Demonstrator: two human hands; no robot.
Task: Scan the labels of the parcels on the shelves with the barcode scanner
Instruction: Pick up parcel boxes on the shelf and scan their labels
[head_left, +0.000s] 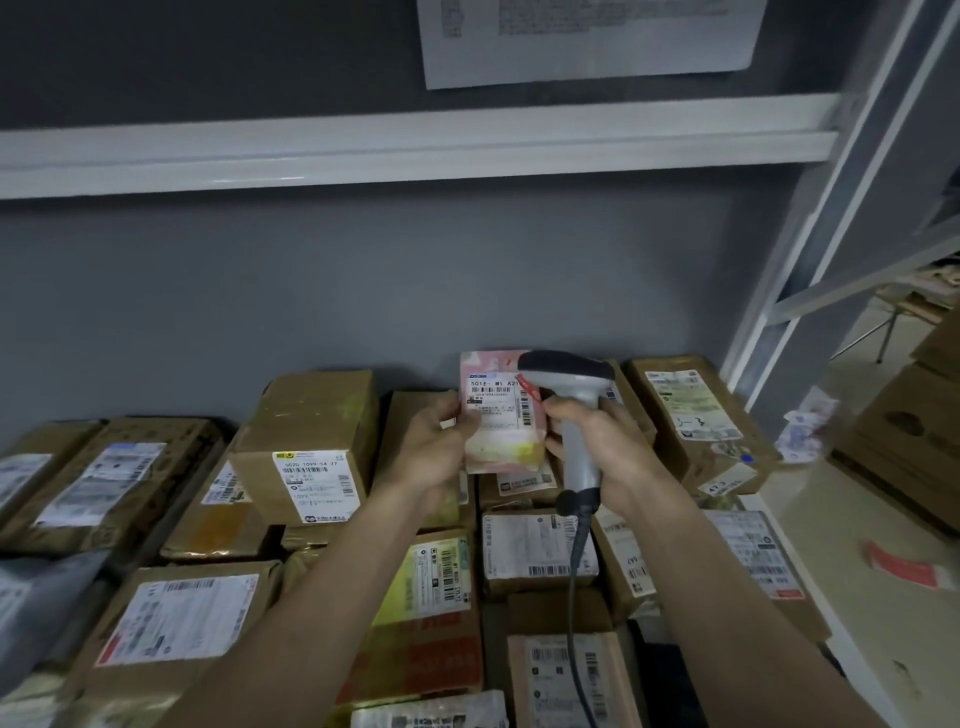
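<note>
My left hand (441, 441) grips a small pink and yellow parcel (501, 447) by its left edge and holds it upright above the shelf, its white barcode label (496, 402) facing me. My right hand (605, 441) is wrapped round the handle of a grey barcode scanner (571, 384). The scanner's dark head sits just right of the label, its nose over the label's right edge. Its cable (574, 582) hangs down in front of the boxes.
Several brown cardboard parcels with white labels, such as the tall box (311, 441) at left and the one (691, 410) at right, fill the shelf. A white shelf board (415, 150) runs overhead. A white upright post (810, 249) stands at right, with cartons (914, 441) beyond.
</note>
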